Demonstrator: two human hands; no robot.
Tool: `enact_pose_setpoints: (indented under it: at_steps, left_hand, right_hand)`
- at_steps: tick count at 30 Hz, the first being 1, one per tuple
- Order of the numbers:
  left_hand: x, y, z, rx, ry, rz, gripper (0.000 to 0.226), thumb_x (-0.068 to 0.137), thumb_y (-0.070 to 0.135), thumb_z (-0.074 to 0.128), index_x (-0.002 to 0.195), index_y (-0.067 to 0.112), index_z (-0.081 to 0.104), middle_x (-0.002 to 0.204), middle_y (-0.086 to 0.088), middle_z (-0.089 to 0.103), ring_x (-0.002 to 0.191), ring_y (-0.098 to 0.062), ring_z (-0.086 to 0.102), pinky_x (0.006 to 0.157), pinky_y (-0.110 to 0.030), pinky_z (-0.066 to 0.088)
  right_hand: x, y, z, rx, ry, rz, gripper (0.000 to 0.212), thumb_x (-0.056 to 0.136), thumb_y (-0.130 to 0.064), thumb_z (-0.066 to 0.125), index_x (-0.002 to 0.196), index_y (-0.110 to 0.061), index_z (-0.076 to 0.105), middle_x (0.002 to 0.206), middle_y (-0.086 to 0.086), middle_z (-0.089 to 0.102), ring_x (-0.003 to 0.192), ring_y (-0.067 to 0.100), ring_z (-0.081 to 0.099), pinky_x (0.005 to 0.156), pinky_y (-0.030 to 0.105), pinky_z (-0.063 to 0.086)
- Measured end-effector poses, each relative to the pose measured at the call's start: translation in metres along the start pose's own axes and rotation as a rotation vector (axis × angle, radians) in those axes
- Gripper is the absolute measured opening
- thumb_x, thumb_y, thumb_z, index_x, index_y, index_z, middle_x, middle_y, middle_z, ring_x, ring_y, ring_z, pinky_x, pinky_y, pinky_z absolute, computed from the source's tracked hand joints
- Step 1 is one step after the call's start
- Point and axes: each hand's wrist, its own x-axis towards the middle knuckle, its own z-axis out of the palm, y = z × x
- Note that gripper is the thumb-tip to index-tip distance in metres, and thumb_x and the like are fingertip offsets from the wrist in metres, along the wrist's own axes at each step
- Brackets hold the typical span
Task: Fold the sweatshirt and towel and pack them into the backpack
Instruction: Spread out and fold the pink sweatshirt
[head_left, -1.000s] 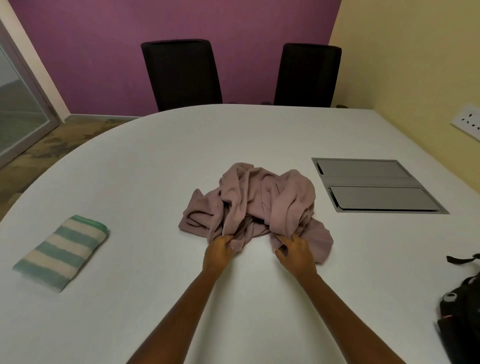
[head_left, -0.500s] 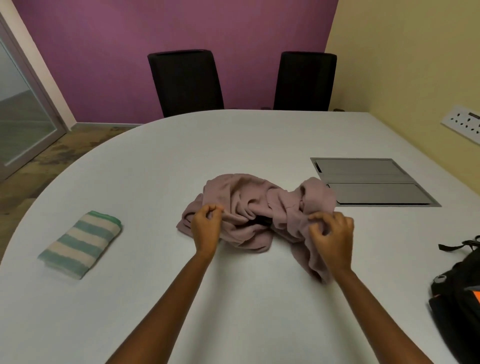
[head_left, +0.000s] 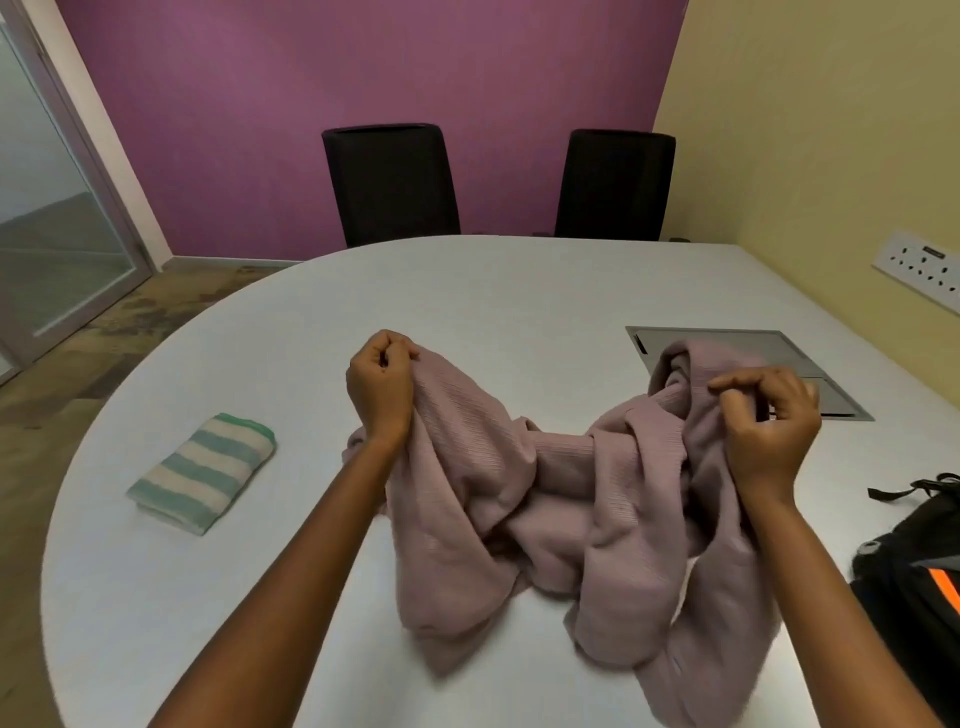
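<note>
Over the middle of the worktop (head_left: 493, 291), toward my near edge, both grips are on the pink sweatshirt (head_left: 545, 499).

Left grip (head_left: 382, 384): fisted, fingers curled tight over a bunched edge of fabric. That end of the sweatshirt comes out at the top of the fist and drapes down to the right of my wrist.

Right grip (head_left: 769, 421): thumb and fingers curled on another bunched edge, a couple of fingers looser. The fabric humps up just above and left of it, and in view it overlaps the grey hatch panel (head_left: 727, 340) set into the worktop.

Between the two grips the sweatshirt sags in a twisted band, lower than both. Long folds hang from each grip toward the near edge and their bottom ends rest on the worktop. Can't tell how much of the middle touches. The garment is crumpled, not folded.

Towel (head_left: 202, 470): green-and-white stripes, folded, flat near the left edge, well apart from the left grip and the sweatshirt.

Backpack (head_left: 919, 587): black with an orange stripe, at the right edge, partly out of frame, strap pointing left. It sits just beside the right-hand hanging fold; can't tell if they touch.
</note>
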Motion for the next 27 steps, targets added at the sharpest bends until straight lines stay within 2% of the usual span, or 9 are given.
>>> enact_pose_setpoints:
  at_steps: [3,6,8,14,17,19,21,24,27]
  left_hand:
    - [0.016,-0.015,-0.005,0.149,-0.131,-0.135,0.025,0.091,0.005,0.041,0.108,0.014,0.059,0.108,-0.004,0.060,0.089,-0.011,0.056,0.082,-0.025,0.046]
    - [0.010,-0.040,-0.005,0.484,-0.358,-0.282,0.055,0.093,0.017,0.046,0.144,0.012,0.026,0.147,-0.014,0.032,0.129,-0.033,0.040,0.109,-0.044,0.032]
    - [-0.013,-0.056,-0.004,0.638,-0.434,-0.288,0.064,0.093,0.021,0.046,0.148,0.009,0.015,0.152,-0.016,0.020,0.138,-0.034,0.026,0.111,-0.046,0.023]
    - [-0.101,-0.116,-0.005,0.949,-0.645,-0.207,0.076,0.093,0.052,0.032,0.149,0.008,0.004,0.156,-0.017,0.006,0.145,-0.031,0.009,0.113,-0.048,0.017]
    - [-0.120,-0.135,-0.014,1.027,-0.736,-0.163,0.093,0.086,0.069,0.003,0.138,0.000,0.037,0.138,-0.027,0.043,0.125,-0.039,0.048,0.086,-0.062,0.045]
    - [-0.126,-0.160,-0.021,1.045,-0.752,-0.197,0.090,0.087,0.067,0.000,0.127,0.003,0.048,0.120,-0.027,0.059,0.102,-0.040,0.064,0.063,-0.063,0.049]
    - [-0.134,-0.169,-0.032,1.071,-0.786,-0.219,0.088,0.086,0.069,-0.001,0.128,0.007,0.045,0.120,-0.027,0.059,0.099,-0.040,0.065,0.061,-0.065,0.048]
    - [-0.140,-0.168,-0.048,0.953,-0.791,-0.314,0.112,0.071,0.082,-0.010,0.139,0.008,0.040,0.129,-0.031,0.050,0.110,-0.044,0.057,0.078,-0.062,0.048]
    - [-0.146,-0.174,-0.059,0.987,-0.765,-0.312,0.094,0.084,0.072,0.001,0.125,0.003,0.049,0.086,-0.027,0.062,0.065,-0.037,0.064,0.052,-0.039,0.052]
  right_hand:
    - [0.013,0.027,0.006,-0.086,-0.151,0.178,0.031,0.070,-0.029,0.042,0.080,-0.017,0.068,0.082,-0.025,0.063,0.089,0.014,0.055,0.091,0.026,0.041]
    - [0.011,0.056,0.015,-0.378,-0.415,0.465,0.035,0.082,-0.026,0.050,0.113,-0.016,0.063,0.123,0.018,0.052,0.121,0.038,0.042,0.102,0.042,0.035]
    - [-0.004,0.058,0.020,-0.466,-0.521,0.592,0.039,0.090,-0.021,0.053,0.128,-0.014,0.052,0.140,0.024,0.033,0.133,0.036,0.027,0.107,0.040,0.027]
    - [-0.087,0.057,0.038,-0.562,-0.750,0.512,0.057,0.089,-0.042,0.051,0.137,-0.014,0.039,0.143,0.021,0.032,0.133,0.037,0.029,0.107,0.046,0.028]
    - [-0.129,0.061,0.039,-0.608,-0.884,0.633,0.075,0.086,-0.055,0.050,0.146,-0.023,0.019,0.153,0.017,0.011,0.139,0.035,0.016,0.110,0.048,0.022]
    - [-0.152,0.072,0.034,-0.635,-0.929,0.636,0.080,0.084,-0.057,0.051,0.147,-0.030,0.010,0.155,0.014,0.002,0.141,0.034,0.011,0.110,0.049,0.024]
    - [-0.166,0.080,0.029,-0.651,-0.928,0.606,0.081,0.085,-0.054,0.052,0.147,-0.032,0.005,0.155,0.014,0.001,0.142,0.032,0.011,0.109,0.048,0.027]
    - [-0.178,0.086,0.025,-0.643,-0.882,0.573,0.077,0.087,-0.048,0.052,0.147,-0.029,0.009,0.154,0.015,0.006,0.141,0.032,0.015,0.109,0.046,0.029]
    - [-0.182,0.089,0.023,-0.624,-0.840,0.558,0.070,0.089,-0.041,0.053,0.146,-0.025,0.018,0.150,0.018,0.019,0.136,0.034,0.027,0.105,0.045,0.034]
